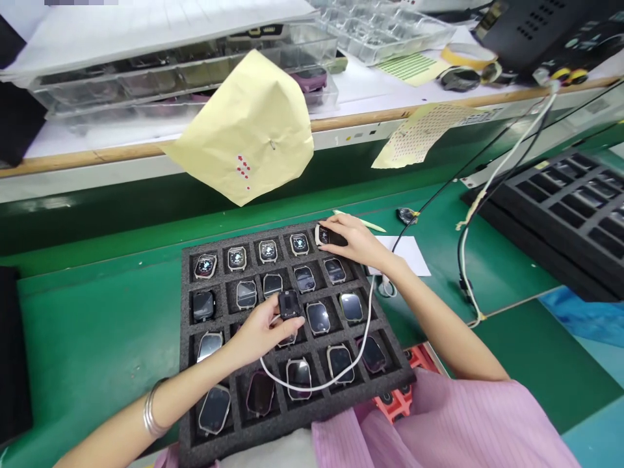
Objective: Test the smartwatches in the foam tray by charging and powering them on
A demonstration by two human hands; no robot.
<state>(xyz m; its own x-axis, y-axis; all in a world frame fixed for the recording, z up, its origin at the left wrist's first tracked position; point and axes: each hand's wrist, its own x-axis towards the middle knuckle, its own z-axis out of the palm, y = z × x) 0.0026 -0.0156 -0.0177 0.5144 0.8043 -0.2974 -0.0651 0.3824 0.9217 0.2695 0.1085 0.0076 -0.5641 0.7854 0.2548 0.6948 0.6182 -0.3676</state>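
Observation:
In my left hand (258, 331), a small black square device (289, 304) is pinched between thumb and fingers, above the middle of a dark foam tray (187, 409). A white cable (312, 389) loops from near this hand across the tray's front and up its right side. My right hand (358, 239) reaches to the far right compartment, with fingers and thumb around a light-framed smartwatch case (322, 235). Strapless watch cases fill the other compartments. Along the far row, several show lit faces, such as the watch case (268, 251); the nearer ones have dark screens.
A shelf edge (341, 120) runs behind the tray, with yellow paper (253, 136) hanging from it. Clear plastic trays (390, 32) stand on the shelf. Another black foam tray (546, 227) lies right, near hanging cables (463, 260). A pen (365, 222) and white paper (409, 255) lie nearby.

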